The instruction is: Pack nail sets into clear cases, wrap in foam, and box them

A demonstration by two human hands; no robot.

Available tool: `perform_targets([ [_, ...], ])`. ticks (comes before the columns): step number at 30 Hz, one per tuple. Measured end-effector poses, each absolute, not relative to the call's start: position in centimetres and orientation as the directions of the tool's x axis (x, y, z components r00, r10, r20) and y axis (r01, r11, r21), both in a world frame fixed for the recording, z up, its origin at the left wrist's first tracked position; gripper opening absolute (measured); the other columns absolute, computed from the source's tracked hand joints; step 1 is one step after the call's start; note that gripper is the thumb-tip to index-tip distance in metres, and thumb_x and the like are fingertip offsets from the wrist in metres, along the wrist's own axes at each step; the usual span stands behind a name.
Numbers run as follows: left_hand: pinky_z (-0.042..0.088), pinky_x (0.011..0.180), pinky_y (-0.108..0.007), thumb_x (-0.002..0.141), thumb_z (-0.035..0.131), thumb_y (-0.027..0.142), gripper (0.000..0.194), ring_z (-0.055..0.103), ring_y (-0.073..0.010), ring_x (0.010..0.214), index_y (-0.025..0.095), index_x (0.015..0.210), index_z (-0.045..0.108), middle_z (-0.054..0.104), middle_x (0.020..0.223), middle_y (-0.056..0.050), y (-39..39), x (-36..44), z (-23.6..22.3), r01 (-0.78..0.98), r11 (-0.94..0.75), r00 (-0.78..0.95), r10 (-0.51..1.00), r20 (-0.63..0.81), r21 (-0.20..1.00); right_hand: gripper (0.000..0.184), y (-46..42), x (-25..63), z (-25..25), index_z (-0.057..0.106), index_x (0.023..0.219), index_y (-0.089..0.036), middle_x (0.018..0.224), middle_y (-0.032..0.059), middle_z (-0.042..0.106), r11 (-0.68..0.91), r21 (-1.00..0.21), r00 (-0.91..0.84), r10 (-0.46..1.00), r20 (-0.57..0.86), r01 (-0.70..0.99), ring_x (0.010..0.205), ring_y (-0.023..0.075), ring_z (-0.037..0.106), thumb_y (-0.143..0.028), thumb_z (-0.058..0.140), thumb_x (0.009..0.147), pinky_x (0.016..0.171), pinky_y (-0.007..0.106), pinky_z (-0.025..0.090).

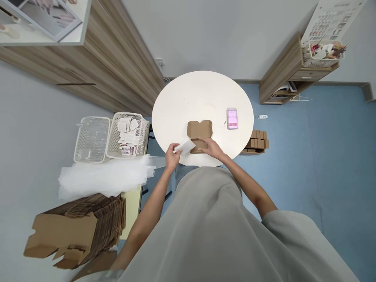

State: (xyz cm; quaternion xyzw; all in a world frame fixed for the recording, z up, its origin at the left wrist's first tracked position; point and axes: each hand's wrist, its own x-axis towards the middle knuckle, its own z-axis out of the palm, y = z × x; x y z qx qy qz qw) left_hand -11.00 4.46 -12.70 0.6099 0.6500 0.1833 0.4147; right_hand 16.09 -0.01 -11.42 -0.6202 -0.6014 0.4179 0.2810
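Observation:
A small brown cardboard box (200, 129) lies on the white oval table (182, 98) near its front edge, its lid flap folded back away from me. My left hand (172, 156) pinches a folded white sheet (186, 145), thin and soft-looking, whose far end reaches over the box's left side. My right hand (213, 149) is at the box's right side, thumb and fingers apart over its lower part. The inside of the box is partly covered by the sheet and my fingers.
A phone (232, 118) lies on the table's right. At left are a white basket (110, 147) of cards and packets, a clear-lidded bin (91, 139), a pile of white translucent sheets (105, 178) and stacked flat cardboard boxes (67, 233). Folded boxes (257, 141) stand right of the table.

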Motion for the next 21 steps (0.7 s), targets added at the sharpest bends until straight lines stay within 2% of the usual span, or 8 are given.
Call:
perform_targets([
  [2, 0.059, 0.098, -0.035, 0.092, 0.064, 0.027, 0.033, 0.067, -0.0259, 0.127, 0.021, 0.125, 0.063, 0.071, 0.139, -0.009, 4.4, -9.9, -12.4, 0.623, 0.168, 0.177, 0.921, -0.347, 0.764, 0.075, 0.4, 15.7, -11.8, 0.058, 0.158, -0.029, 0.151, 0.0096, 0.067, -0.09, -0.885, -0.113, 0.981, -0.159, 0.458, 0.14, 0.0299, 0.062, -0.035, 0.086, 0.089, 0.117, 0.041, 0.048],
  [3, 0.06, 0.098, -0.035, 0.091, 0.065, 0.027, 0.034, 0.067, -0.0255, 0.126, 0.021, 0.124, 0.063, 0.071, 0.139, -0.009, 4.4, -9.4, -12.4, 0.602, 0.16, 0.221, 0.908, -0.356, 0.782, 0.076, 0.5, 15.6, -12.0, 0.057, 0.159, -0.029, 0.148, 0.0091, 0.068, -0.098, -0.893, -0.125, 0.978, -0.169, 0.44, 0.138, 0.0295, 0.063, -0.034, 0.086, 0.089, 0.116, 0.041, 0.049],
  [5, 0.06, 0.098, -0.034, 0.088, 0.067, 0.025, 0.034, 0.069, -0.0244, 0.123, 0.021, 0.122, 0.063, 0.073, 0.135, -0.009, 4.5, -8.3, -12.8, 0.546, 0.147, 0.295, 0.888, -0.354, 0.824, 0.062, 0.3, 15.6, -12.5, 0.064, 0.152, -0.027, 0.134, 0.0073, 0.075, -0.152, -0.89, -0.124, 0.967, -0.224, 0.43, 0.124, 0.0267, 0.069, -0.031, 0.08, 0.092, 0.108, 0.037, 0.053],
  [9, 0.059, 0.098, -0.036, 0.083, 0.072, 0.022, 0.038, 0.073, -0.0228, 0.112, 0.02, 0.12, 0.063, 0.077, 0.12, -0.007, 5.3, -6.3, -14.4, 0.474, 0.164, 0.347, 0.868, -0.355, 0.865, 0.022, -0.2, 16.3, -13.6, 0.079, 0.111, -0.018, 0.101, 0.004, 0.079, -0.319, -0.816, 0.017, 0.935, -0.355, 0.481, 0.096, 0.0217, 0.073, -0.033, 0.074, 0.095, 0.09, 0.029, 0.055],
  [11, 0.06, 0.097, -0.037, 0.082, 0.075, 0.021, 0.044, 0.074, -0.0226, 0.106, 0.019, 0.125, 0.062, 0.078, 0.115, -0.007, 6.0, -5.2, -15.4, 0.457, 0.238, 0.322, 0.854, -0.409, 0.857, 0.016, 0.0, 16.8, -14.2, 0.079, 0.097, -0.018, 0.098, 0.004, 0.08, -0.38, -0.786, 0.104, 0.919, -0.38, 0.487, 0.094, 0.0209, 0.073, -0.033, 0.073, 0.095, 0.087, 0.027, 0.054],
  [15, 0.06, 0.094, -0.037, 0.082, 0.077, 0.017, 0.051, 0.076, -0.0232, 0.106, 0.016, 0.129, 0.06, 0.079, 0.119, -0.012, 7.7, -2.8, -17.2, 0.446, 0.392, 0.203, 0.831, -0.517, 0.805, 0.013, 1.7, 17.6, -15.0, 0.079, 0.094, -0.02, 0.101, 0.0041, 0.082, -0.48, -0.715, 0.21, 0.874, -0.438, 0.508, 0.095, 0.0202, 0.075, -0.03, 0.071, 0.096, 0.087, 0.026, 0.054],
  [21, 0.055, 0.102, -0.039, 0.082, 0.08, 0.019, 0.038, 0.074, -0.0281, 0.112, 0.017, 0.119, 0.07, 0.08, 0.116, -0.012, 9.0, -0.9, -19.2, 0.687, 0.352, 0.077, 0.835, -0.545, 0.636, 0.014, 3.1, 17.0, -15.7, 0.08, 0.092, -0.022, 0.105, 0.0065, 0.082, -0.524, -0.511, 0.233, 0.817, -0.527, 0.681, 0.098, 0.0232, 0.074, -0.029, 0.07, 0.098, 0.087, 0.029, 0.055],
])
